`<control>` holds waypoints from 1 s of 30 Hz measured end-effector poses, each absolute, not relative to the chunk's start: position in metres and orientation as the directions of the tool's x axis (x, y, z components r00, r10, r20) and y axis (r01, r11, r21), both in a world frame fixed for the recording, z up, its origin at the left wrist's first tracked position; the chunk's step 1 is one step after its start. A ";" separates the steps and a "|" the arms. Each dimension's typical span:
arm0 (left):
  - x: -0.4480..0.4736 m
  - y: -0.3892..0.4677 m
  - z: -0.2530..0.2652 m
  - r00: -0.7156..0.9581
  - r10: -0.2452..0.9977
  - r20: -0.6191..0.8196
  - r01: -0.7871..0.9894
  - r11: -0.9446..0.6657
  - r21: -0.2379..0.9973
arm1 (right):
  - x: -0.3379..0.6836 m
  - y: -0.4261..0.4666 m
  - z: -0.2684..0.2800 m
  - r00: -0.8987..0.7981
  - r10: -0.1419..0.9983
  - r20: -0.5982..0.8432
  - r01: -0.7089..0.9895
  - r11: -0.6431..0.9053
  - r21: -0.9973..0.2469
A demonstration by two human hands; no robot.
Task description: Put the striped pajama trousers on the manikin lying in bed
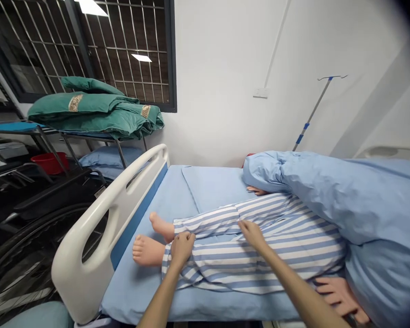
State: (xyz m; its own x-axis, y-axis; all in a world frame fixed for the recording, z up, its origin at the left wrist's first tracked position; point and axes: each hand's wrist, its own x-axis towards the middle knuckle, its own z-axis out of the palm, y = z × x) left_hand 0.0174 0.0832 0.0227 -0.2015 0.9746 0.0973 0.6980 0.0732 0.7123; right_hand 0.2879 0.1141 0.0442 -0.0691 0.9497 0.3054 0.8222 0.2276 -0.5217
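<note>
A figure that looks like a care manikin lies on the bed in blue-and-white striped trousers (246, 269), its bare feet (148, 250) toward the footboard. My left hand (182, 248) is closed on the trouser cloth near the ankle of the closer leg. Around knee height, my right hand (253, 234) pinches the trousers between the two legs. Both trouser legs reach the ankles and are wrinkled. A light blue quilt (335, 196) covers the upper body, and one manikin hand (343, 296) sticks out from under it at the near side.
The white footboard (85, 232) closes off the bed's left end. Beyond it stand a wheelchair (30, 255), a red basin (50, 162) and a rack with folded green quilts (95, 111). An IV pole (309, 118) rises by the wall behind the bed sheet (215, 182).
</note>
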 end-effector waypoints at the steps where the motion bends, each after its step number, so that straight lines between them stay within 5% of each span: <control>1: 0.018 0.083 0.023 -0.231 0.967 0.106 0.712 0.094 0.696 | 0.251 0.114 0.042 -0.124 0.940 0.318 0.763 0.295 -0.575; 4: 0.016 0.081 0.022 -0.248 0.960 0.133 0.692 0.079 0.718 | 0.152 0.112 0.030 -0.173 0.921 0.350 0.573 0.383 -0.725; 9: 0.007 0.075 0.023 -0.225 0.950 0.218 0.492 -0.082 0.867 | 0.087 0.107 0.011 -0.092 0.953 0.288 0.366 0.302 -0.880; 17: 0.011 0.076 0.018 -0.241 0.946 0.219 0.492 -0.076 0.867 | 0.095 0.106 0.008 -0.071 0.957 0.281 0.441 0.283 -0.852; 26: 0.012 0.084 0.048 -0.363 0.914 0.181 0.145 -0.136 0.980 | 0.094 0.107 0.011 -0.034 0.955 0.295 0.387 0.284 -0.877; 30: 0.018 0.081 0.033 -0.287 0.939 0.191 0.297 -0.102 0.949 | 0.095 0.105 0.010 -0.019 0.952 0.305 0.315 0.296 -0.902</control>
